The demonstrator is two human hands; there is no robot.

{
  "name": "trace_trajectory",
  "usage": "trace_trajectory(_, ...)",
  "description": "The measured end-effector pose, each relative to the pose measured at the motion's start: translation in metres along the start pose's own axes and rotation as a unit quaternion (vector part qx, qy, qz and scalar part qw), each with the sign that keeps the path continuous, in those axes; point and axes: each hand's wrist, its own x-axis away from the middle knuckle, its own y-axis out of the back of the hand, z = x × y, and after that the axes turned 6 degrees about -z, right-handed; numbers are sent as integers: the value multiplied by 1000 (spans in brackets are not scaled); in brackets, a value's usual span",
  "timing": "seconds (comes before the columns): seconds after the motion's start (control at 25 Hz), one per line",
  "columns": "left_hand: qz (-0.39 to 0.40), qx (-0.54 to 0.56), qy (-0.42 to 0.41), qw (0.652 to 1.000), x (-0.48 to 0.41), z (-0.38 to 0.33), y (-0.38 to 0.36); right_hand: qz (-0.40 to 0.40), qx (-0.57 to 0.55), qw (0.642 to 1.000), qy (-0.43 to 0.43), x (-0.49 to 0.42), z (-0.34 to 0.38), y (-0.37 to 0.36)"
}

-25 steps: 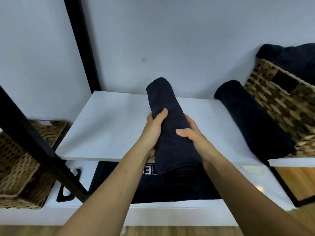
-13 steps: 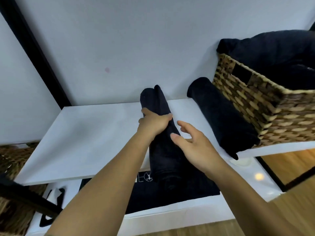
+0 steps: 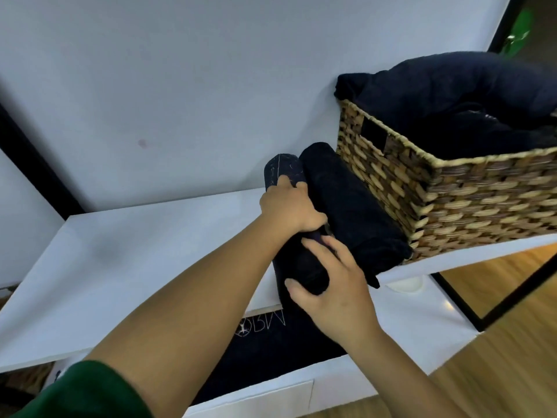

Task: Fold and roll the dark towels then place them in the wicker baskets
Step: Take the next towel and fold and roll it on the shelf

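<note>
Both hands, left hand (image 3: 289, 206) and right hand (image 3: 334, 292), fingers wrapped around the rolled towel (image 3: 298, 263), have slid it against its neighbour (image 3: 346, 203) beside the basket (image 3: 452, 200), ready for loading.

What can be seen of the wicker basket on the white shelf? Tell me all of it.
The wicker basket is a rectangular box woven from tan and brown strands, with a pale braided rim and a dark rectangular handle slot in its near end. It stands upright at the right end of the white shelf, heaped with loose dark towels rising above its rim. A rolled dark towel lies against its left side.
</note>
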Motion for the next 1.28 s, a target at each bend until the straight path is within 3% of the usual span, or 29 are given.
trace_trajectory(0.16,-44,169,-15,984,-17,14,-17,49,-61,996,-31,-31,-16,27)
trace_trajectory(0.24,-5,265,5,964,-25,17,-25,81,30,995,-44,-30,-8,28)
trace_trajectory(0.28,13,284,12,959,-30,16,-26,67,134,988,-39,-26,2,26)
trace_trajectory(0.36,25,253,8,967,-42,10,-27,-29,305,950,56,-17,16,13)
trace_trajectory(0.48,33,211,10,977,-60,2,-32,-66,318,930,171,-27,9,-8)
trace_trajectory(0.56,36,179,10,983,-71,3,-36,-24,338,924,174,-36,-2,-17)
trace_trajectory(0.68,27,132,-15,991,-93,8,-34,-20,343,925,163,-42,-9,-27)
trace_trajectory(0.84,41,108,-19,993,-124,12,-33,-31,353,923,146,-45,-4,-29)
trace_trajectory(1.12,47,97,-14,994,-150,10,-39,-71,346,916,189,-27,-24,-34)
trace_trajectory(1.28,15,121,-10,993,-152,12,-45,-98,328,916,207,-37,-30,-42)
